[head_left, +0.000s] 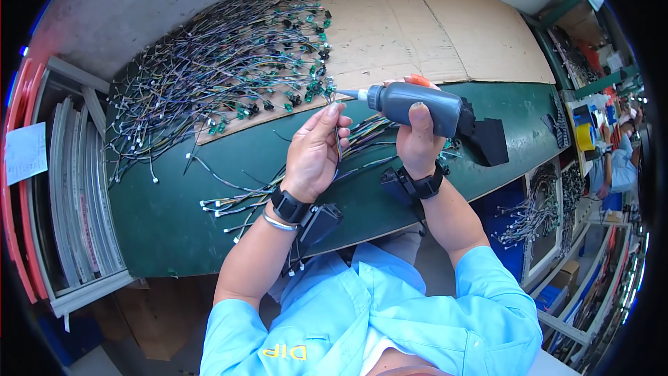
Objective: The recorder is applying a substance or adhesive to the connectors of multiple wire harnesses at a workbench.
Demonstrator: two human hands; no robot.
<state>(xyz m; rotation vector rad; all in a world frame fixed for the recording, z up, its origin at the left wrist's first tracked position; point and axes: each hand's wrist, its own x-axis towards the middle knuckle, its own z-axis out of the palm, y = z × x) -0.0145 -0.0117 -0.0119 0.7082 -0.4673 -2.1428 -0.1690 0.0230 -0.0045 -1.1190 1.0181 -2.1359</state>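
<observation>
A dark grey squeeze bottle (416, 106) with a narrow pointed nozzle lies sideways in my right hand (419, 141), its fingers wrapped round the body and the thumb on the near side. The nozzle points left, its tip close to the end of a wire harness (338, 141). My left hand (314, 153) pinches that harness between thumb and fingers, its wires hanging below. Under both hands, more loose wire harnesses (362, 138) with white plugs lie on the green tabletop (167, 226). Each wrist wears a black strap with a small dark device.
A dense spread of finished-looking harnesses (229, 56) with green and black ends covers the cardboard sheet (431, 28) at the back left. Black cloth (490, 141) lies to the right. A rack of panels (83, 188) borders the left; another person (619, 160) is at far right.
</observation>
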